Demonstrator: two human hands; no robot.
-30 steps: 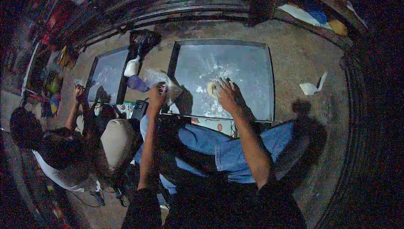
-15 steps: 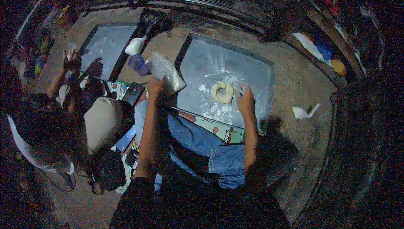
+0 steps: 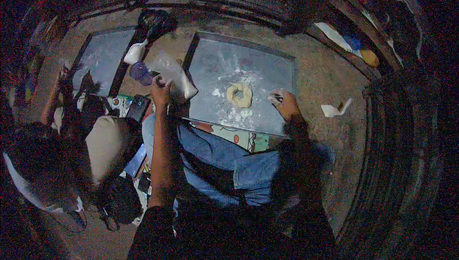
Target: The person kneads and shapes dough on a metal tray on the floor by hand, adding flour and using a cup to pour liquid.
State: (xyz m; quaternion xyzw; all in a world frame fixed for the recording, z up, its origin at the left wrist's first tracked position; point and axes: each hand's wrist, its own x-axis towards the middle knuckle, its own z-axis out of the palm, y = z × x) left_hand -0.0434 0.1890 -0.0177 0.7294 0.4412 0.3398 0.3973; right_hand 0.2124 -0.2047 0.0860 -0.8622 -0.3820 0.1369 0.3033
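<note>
Head view: A pale, thick ring of dough lies toward the middle of a rectangular grey metal tray with a dark raised rim, amid scattered white flour. The person's bare right hand hangs over the right part of the tray, clear of the dough, its fingers half curled; whether anything is pinched between them cannot be told. The bare left hand, fingers bent, is just off the tray's left side, at the near edge of a clear plastic bag of white powder; the dim light does not show whether it grips the bag. A round purple object and a knotted white plastic bag sit left of the tray, a folded white scrap to its right. Farther left of it, a co-worker in beige trousers sits by a second grey tray streaked with white.

The shaping appears well along: the tray is floured and the ring closed around an open hole. Its outline looks uneven and the dough raw, so smoothing and cooking would seem undone.
</note>
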